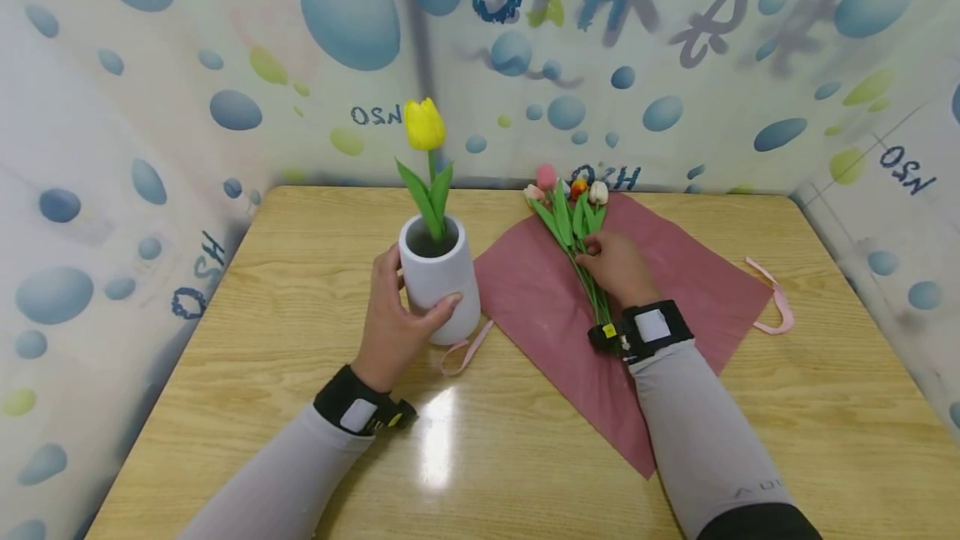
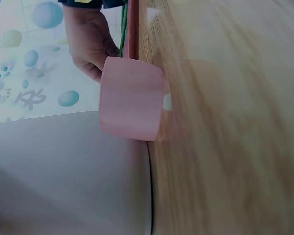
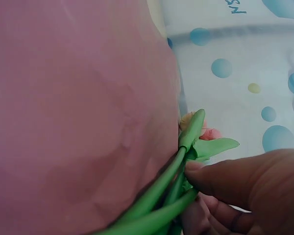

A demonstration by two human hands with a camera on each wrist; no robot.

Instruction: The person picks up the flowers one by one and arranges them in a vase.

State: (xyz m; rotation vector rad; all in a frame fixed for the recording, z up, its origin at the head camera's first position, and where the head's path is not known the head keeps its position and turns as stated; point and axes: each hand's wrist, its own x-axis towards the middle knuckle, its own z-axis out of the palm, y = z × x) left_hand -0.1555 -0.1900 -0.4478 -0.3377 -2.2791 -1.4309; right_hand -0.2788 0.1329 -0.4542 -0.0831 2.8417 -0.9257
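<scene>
My left hand grips a white vase on the left half of the table, thumb across its front and fingers round its far side. One yellow tulip with green leaves stands upright in the vase. At the right, my right hand pinches green stems of the tulips, thumb against curled fingers in the right wrist view. These pink, white and red-orange tulips lie in a bunch on dark pink wrapping paper, heads toward the wall.
A pink ribbon curls up by the vase's base, close to the camera in the left wrist view. More ribbon sticks out past the paper's right corner. The wooden table meets a patterned wall cloth at its back edge.
</scene>
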